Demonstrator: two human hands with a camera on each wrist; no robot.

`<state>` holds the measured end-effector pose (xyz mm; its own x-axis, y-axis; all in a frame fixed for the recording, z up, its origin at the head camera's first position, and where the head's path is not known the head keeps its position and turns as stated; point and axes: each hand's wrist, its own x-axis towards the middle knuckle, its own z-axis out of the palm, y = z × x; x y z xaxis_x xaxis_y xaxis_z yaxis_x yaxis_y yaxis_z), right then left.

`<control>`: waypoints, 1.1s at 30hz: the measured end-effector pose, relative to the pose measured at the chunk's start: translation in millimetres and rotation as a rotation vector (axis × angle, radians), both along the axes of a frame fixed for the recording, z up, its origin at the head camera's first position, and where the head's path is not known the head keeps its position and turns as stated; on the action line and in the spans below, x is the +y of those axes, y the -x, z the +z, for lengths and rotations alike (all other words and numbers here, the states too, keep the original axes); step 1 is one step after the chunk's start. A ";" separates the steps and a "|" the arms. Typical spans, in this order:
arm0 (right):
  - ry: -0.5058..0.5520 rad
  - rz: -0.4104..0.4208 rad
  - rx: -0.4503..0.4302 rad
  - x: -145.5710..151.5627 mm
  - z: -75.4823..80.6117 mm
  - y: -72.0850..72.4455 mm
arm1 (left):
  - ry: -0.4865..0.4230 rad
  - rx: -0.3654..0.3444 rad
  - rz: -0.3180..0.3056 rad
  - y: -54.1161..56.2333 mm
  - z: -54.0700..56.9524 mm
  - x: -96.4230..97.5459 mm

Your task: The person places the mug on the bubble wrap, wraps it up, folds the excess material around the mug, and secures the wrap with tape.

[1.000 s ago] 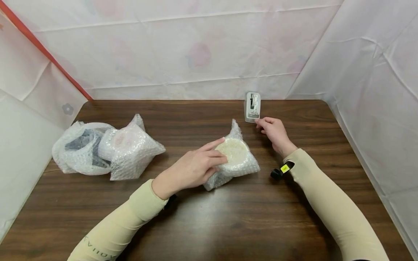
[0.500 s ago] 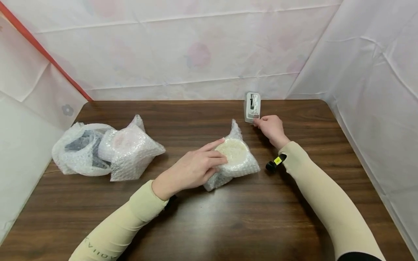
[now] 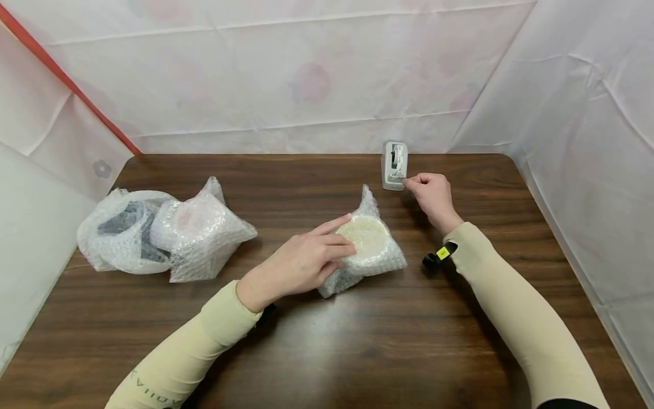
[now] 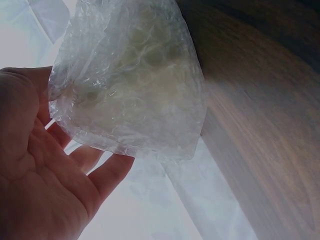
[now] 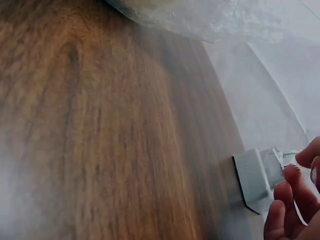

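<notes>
A bubble-wrapped bundle [image 3: 367, 241] with a pale yellow round face on top stands right of the table's middle. My left hand [image 3: 302, 261] holds it from the left, index finger stretched along the face and the other fingers bent onto it. In the left wrist view, fingers and thumb meet the edge of the crinkled wrap [image 4: 145, 95]. A grey-white tape dispenser [image 3: 394, 166] stands near the back edge. Thumb and index finger of my right hand [image 3: 433, 196] pinch the clear tape [image 5: 290, 156] at its cutting end; the other fingers curl loosely.
At the left of the brown wooden table [image 3: 327, 352] a second bubble-wrapped bundle [image 3: 204, 236] leans against a coil of bubble wrap [image 3: 120, 233]. White sheeting [image 3: 306, 74] walls the table at the back and both sides.
My right hand came in to the dispenser's front end, then shifted slightly right and is at its corner now. My left hand and the bundle have stayed in place.
</notes>
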<state>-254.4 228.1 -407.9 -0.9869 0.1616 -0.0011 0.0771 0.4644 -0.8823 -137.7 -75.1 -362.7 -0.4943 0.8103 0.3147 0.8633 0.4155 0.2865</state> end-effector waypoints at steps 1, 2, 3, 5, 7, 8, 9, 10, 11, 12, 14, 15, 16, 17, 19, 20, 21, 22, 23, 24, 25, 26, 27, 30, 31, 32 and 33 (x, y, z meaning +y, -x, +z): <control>0.036 -0.001 -0.003 -0.8 0.1 1.3 | -0.003 -0.002 0.000 -0.1 -0.1 -0.1; 0.088 -0.004 -0.003 -1.6 0.2 3.0 | -0.005 -0.005 -0.003 -0.3 -0.2 -0.1; 0.139 -0.009 0.003 -2.5 1.0 4.6 | -0.007 -0.008 -0.005 -0.4 -0.5 0.1; 0.238 -0.020 0.034 -4.4 4.0 8.6 | -0.011 -0.012 -0.010 -0.7 -0.7 0.4; 0.296 -0.023 0.072 -6.3 8.5 13.1 | -0.009 -0.010 -0.009 -0.8 -0.9 0.5; 0.293 -0.015 0.089 -6.8 10.7 15.6 | -0.009 -0.009 -0.005 -1.0 -0.7 0.4; 0.274 -0.002 0.103 -7.5 12.9 17.8 | -0.008 -0.008 -0.001 -1.0 -0.7 0.2; 0.250 0.020 0.114 -7.9 14.8 19.9 | -0.006 -0.007 0.003 -1.0 -0.6 -0.1; 0.215 0.046 0.123 -8.2 16.0 22.1 | -0.005 -0.008 0.006 -0.9 -0.7 -0.4; 0.180 0.074 0.133 -8.4 16.8 24.2 | -0.004 -0.008 0.008 -0.8 -0.8 -0.5; 0.092 0.130 0.153 -8.5 17.1 28.4 | -0.005 -0.011 0.009 -0.7 -0.8 -0.6; 0.048 0.157 0.164 -8.5 16.8 30.1 | -0.004 -0.012 0.009 -0.6 -0.8 -0.6; 0.009 0.180 0.176 -8.5 16.4 31.8 | -0.004 -0.012 0.007 -0.5 -0.9 -0.5; -0.033 0.198 0.190 -8.5 15.6 33.4 | -0.003 -0.013 0.007 -0.4 -1.0 -0.4; -0.094 0.227 0.212 -8.4 14.6 35.4 | 0.001 -0.013 0.007 -0.4 -0.9 -0.4; -0.112 0.238 0.220 -8.5 14.2 35.9 | 0.003 -0.012 0.007 -0.4 -0.9 -0.4; -0.126 0.246 0.223 -8.6 14.0 36.4 | 0.003 -0.013 0.008 -0.4 -0.9 -0.4; -0.135 0.253 0.224 -8.7 14.1 36.4 | 0.003 -0.014 0.008 -0.4 -0.8 -0.5; -0.142 0.257 0.223 -8.5 14.2 36.5 | 0.002 -0.014 0.009 -0.4 -0.8 -0.6; -0.146 0.256 0.217 -8.2 14.3 36.5 | 0.001 -0.014 0.008 -0.4 -0.5 -0.7; -0.155 0.256 0.212 -7.9 14.5 36.4 | -0.002 -0.013 0.007 -0.3 -0.3 -0.7; -0.161 0.258 0.207 -7.7 14.9 36.0 | -0.004 -0.012 0.006 -0.3 -0.2 -0.7; -0.166 0.259 0.202 -7.3 15.2 35.6 | -0.005 -0.010 0.006 -0.2 -0.2 -0.8; -0.178 0.265 0.198 -4.8 15.8 33.8 | -0.009 -0.003 0.001 0.4 -0.2 -0.3; -0.182 0.271 0.202 -4.2 15.9 33.1 | -0.008 0.001 0.001 0.6 -0.3 -0.3; -0.190 0.276 0.209 -3.5 15.8 32.6 | -0.008 0.002 0.000 0.7 -0.4 -0.4; -0.200 0.282 0.216 -2.8 15.5 32.2 | -0.007 0.005 0.000 0.8 -0.4 -0.5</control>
<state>-286.6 225.3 -392.4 -0.9667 -0.1391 0.2150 -0.2548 0.6053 -0.7541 -138.5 -75.6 -363.1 -0.4932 0.8080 0.3223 0.8645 0.4138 0.2853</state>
